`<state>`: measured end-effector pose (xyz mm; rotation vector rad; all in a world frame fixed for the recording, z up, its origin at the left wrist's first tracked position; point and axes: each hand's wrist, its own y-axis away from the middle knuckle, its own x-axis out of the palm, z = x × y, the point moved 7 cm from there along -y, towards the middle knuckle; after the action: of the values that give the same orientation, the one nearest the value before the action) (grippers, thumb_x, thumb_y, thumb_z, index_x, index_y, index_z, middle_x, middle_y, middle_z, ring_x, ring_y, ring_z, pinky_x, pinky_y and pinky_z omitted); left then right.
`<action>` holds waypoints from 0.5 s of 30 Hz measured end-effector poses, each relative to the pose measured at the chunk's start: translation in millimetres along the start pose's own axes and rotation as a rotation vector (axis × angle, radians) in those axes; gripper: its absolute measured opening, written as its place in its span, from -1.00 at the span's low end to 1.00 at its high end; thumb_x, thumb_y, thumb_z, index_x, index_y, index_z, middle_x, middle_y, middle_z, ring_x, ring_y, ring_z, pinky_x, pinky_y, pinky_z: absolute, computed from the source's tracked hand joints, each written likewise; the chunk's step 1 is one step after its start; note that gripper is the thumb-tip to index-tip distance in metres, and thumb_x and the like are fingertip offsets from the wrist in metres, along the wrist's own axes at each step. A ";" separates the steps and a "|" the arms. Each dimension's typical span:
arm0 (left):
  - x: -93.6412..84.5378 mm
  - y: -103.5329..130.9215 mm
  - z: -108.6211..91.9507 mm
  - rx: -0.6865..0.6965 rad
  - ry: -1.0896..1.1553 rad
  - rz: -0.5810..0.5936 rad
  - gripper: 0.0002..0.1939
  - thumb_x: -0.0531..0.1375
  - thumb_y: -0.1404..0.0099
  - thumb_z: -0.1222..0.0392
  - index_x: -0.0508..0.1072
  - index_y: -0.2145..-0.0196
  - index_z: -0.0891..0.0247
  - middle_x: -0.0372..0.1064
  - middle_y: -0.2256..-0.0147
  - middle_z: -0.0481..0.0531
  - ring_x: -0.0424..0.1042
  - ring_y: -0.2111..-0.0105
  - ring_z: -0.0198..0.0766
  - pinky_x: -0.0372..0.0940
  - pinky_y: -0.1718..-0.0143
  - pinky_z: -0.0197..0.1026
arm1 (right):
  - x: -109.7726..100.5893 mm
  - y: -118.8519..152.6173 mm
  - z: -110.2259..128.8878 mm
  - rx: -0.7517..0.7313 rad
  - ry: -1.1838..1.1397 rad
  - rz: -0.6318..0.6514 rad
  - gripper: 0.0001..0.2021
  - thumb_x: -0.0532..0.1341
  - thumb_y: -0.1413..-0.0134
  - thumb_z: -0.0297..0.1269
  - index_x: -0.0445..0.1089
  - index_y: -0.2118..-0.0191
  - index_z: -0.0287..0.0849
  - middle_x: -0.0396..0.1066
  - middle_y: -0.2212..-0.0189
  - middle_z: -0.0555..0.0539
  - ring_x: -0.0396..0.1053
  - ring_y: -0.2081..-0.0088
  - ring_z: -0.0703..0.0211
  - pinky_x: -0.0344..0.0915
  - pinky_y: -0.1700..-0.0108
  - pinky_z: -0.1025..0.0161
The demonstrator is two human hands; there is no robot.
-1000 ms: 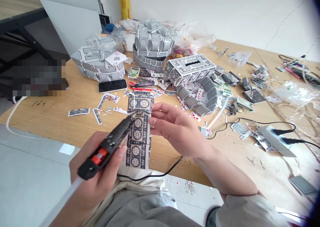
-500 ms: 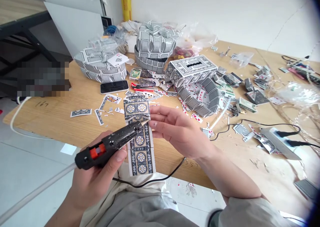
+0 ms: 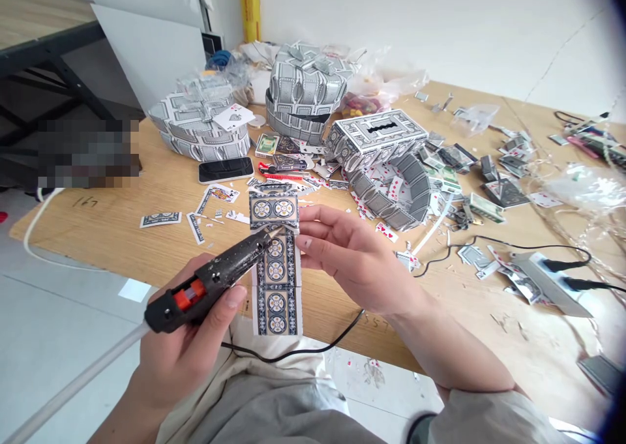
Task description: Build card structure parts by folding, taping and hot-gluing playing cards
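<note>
My left hand (image 3: 188, 340) is closed round a black hot glue gun (image 3: 220, 271) with a red part in its body and a white glue stick (image 3: 88, 366) out of its back. The nozzle tip meets the seam of a strip of playing cards (image 3: 276, 268), blue-and-cream backs up, just below its top card. My right hand (image 3: 349, 255) pinches the strip's right edge between thumb and fingers, beside the nozzle. The strip's lower end hangs past the table edge, over my lap.
Card-covered boxes (image 3: 308, 79) and a tissue box cover (image 3: 381, 131) stand at the back, above an open card basket (image 3: 415, 190). A phone (image 3: 225, 169) and a red cutter (image 3: 278, 170) lie nearer. A power strip (image 3: 552, 281) is at right; a black cord (image 3: 313, 353) loops over my lap.
The nozzle has moved left along the seam, from the strip's right edge toward its middle. The strip has turned a little more upright. My right hand keeps its pinch.
</note>
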<state>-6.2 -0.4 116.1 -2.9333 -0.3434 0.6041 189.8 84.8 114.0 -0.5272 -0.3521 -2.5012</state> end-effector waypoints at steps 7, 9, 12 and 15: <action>-3.4 5.9 -2.5 0.117 -0.191 -0.080 -0.84 0.29 -0.48 0.02 0.53 0.19 0.13 0.44 0.36 -0.06 0.38 0.44 -0.25 0.28 0.39 -0.18 | -1.2 2.3 -1.4 -0.015 0.022 -0.050 -0.81 0.39 -0.35 -0.34 0.46 -0.01 -0.08 0.61 -0.06 -0.10 0.58 0.05 0.18 0.53 0.02 0.22; -1.6 6.6 -7.2 0.190 -0.217 -0.092 -0.89 0.28 -0.50 0.08 0.53 0.17 0.13 0.46 0.32 -0.05 0.43 0.38 -0.23 0.30 0.33 -0.18 | -2.4 3.0 -3.3 -0.010 0.028 -0.069 -0.80 0.39 -0.34 -0.34 0.45 0.00 -0.08 0.60 -0.07 -0.09 0.58 0.04 0.18 0.53 0.01 0.21; -1.9 7.3 -10.1 0.236 -0.245 -0.111 -0.92 0.29 -0.48 0.11 0.54 0.16 0.13 0.49 0.30 -0.02 0.49 0.31 -0.17 0.31 0.28 -0.17 | -3.9 2.7 -5.1 -0.009 0.017 -0.081 -0.79 0.41 -0.33 -0.32 0.44 0.00 -0.07 0.60 -0.06 -0.09 0.58 0.03 0.16 0.54 -0.01 0.19; -6.9 8.8 -4.5 0.194 -0.248 -0.125 -0.88 0.31 -0.46 0.06 0.54 0.17 0.13 0.50 0.30 -0.01 0.49 0.30 -0.15 0.30 0.29 -0.14 | -6.0 0.9 -4.7 -0.009 -0.005 -0.091 -0.77 0.43 -0.29 -0.31 0.45 0.01 -0.06 0.61 -0.04 -0.08 0.59 0.03 0.15 0.55 -0.02 0.17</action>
<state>-8.8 -11.0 121.2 -2.6338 -0.4611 0.9278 193.6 85.2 107.3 -0.5320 -0.3750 -2.5905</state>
